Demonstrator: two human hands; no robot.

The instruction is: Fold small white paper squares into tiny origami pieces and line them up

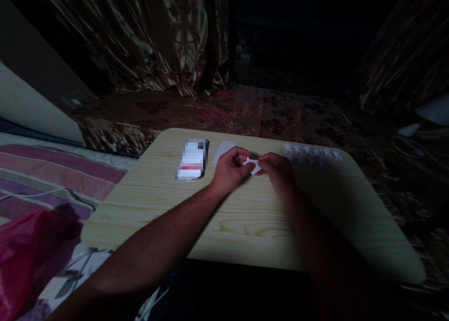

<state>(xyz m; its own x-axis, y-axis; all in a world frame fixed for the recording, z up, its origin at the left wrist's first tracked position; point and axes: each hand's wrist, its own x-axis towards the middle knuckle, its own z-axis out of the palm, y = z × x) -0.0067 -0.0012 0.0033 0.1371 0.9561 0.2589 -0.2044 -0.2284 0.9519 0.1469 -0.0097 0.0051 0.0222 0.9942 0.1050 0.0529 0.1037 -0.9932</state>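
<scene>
Fingers curled inward on both sides, pinching one small white paper piece between the left hand and the right hand. Gripped at its left part with the left thumb lying across it, and at its right end with the right thumb pointing left along it. Cannot tell how the fingertips underneath meet the paper; too dark and partly hidden. Held over the far half of a pale wood-grain table, near the middle from left to right.

Just beyond the left hand and partly covered by it, a flat pale sheet. Farther left, near that sheet, a blurred rectangular object, white with a reddish band, too blocky to make out. To the right of the right hand, toward the far right corner, a row of small white pointed pieces, with a dimmer second row just nearer, in shadow.

Off the left edge, striped bedding with a white cord across it, and nearer, crumpled red plastic. Past the far edge, flower-patterned cloth, backed at the left by a shiny curtain.
</scene>
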